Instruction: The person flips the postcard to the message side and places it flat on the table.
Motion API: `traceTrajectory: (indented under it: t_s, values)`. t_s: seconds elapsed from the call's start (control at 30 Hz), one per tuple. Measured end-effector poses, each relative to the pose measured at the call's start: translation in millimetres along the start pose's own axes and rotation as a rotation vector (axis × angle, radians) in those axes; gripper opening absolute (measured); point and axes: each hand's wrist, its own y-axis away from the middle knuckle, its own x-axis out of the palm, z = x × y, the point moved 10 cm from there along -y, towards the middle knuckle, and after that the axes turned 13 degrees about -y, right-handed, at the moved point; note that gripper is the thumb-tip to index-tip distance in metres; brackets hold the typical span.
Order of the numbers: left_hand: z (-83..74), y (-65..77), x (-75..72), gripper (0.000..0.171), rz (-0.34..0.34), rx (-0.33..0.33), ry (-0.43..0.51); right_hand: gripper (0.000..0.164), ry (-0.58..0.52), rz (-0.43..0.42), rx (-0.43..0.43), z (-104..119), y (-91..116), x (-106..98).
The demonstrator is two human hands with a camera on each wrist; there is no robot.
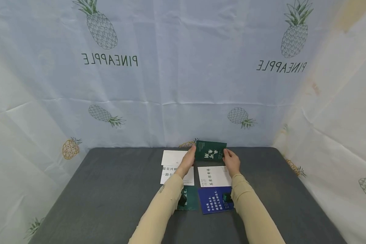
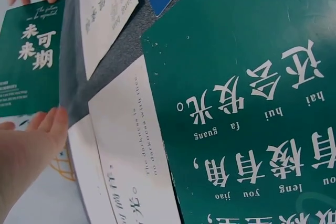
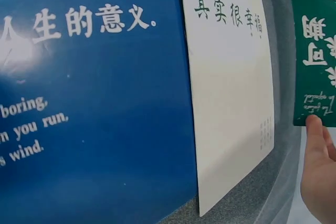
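Observation:
Both hands hold a dark green card (image 1: 210,149) with white Chinese lettering by its opposite sides, at the table's far edge. My left hand (image 1: 187,161) grips the left side; in the left wrist view its fingertips (image 2: 59,121) lie along the card's edge. At the other side, my right hand (image 1: 232,163) pinches the lower right part, thumb and fingers at the border. The card is tilted up, its printed face toward the head camera. Just nearer than it lies a white card (image 1: 213,176) with dark handwriting-style characters.
On the dark grey table (image 1: 116,193), the left column has a mostly blank white card (image 1: 172,157), a white card with black text (image 1: 167,176) and another green card (image 1: 191,198). A blue card (image 1: 211,201) lies front right. Pineapple-print cloth (image 1: 183,74) hangs behind.

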Motion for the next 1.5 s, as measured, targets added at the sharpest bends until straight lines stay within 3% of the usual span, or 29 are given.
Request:
traceTrajectory:
  t_s: [0.13, 0.3, 0.67, 0.8, 0.9, 1.03, 1.13, 1.23, 1.37, 1.5]
  values:
    - [0.1, -0.5, -0.4, 0.064, -0.018, 0.009, -0.058, 0.071, -0.017, 0.006, -0.005, 0.6, 1.2, 1.5]
    - [3.2, 2.2, 0.2, 0.061, -0.035, 0.006, -0.058, 0.078, -0.03, 0.0, 0.012, -1.2, 2.7, 2.1]
    - [3.4, 10.8, 2.0, 0.048, -0.06, -0.003, -0.073, 0.054, -0.091, 0.002, 0.037, -10.0, 6.0, 1.9]
    - [13.9, -0.3, 2.0, 0.038, -0.116, -0.003, -0.136, 0.043, -0.083, -0.003, 0.018, -12.4, 4.5, 1.2]
    - [46.8, -32.5, 10.3, 0.036, -0.154, 0.057, -0.18, 0.042, -0.025, -0.01, 0.009, -15.6, 4.9, -0.3]
    - [63.5, -43.8, 20.8, 0.043, -0.102, 0.009, -0.196, 0.045, 0.052, -0.006, 0.001, -18.0, 7.9, -0.8]
    - [38.6, -15.5, 17.9, 0.045, -0.056, -0.067, -0.223, 0.044, 0.139, -0.009, -0.025, -16.1, 9.7, -0.3]
    - [22.1, 3.2, 15.0, 0.04, -0.048, -0.057, -0.253, 0.043, 0.241, -0.012, -0.06, -12.6, 10.6, 0.4]
    - [15.7, 10.7, 15.6, 0.022, -0.029, -0.043, -0.296, 0.04, 0.319, -0.005, -0.08, -11.8, 11.5, 0.4]
    - [19.1, 6.5, 18.3, 0.038, -0.009, -0.04, -0.293, 0.038, 0.393, 0.016, -0.081, -14.7, 10.9, 1.9]
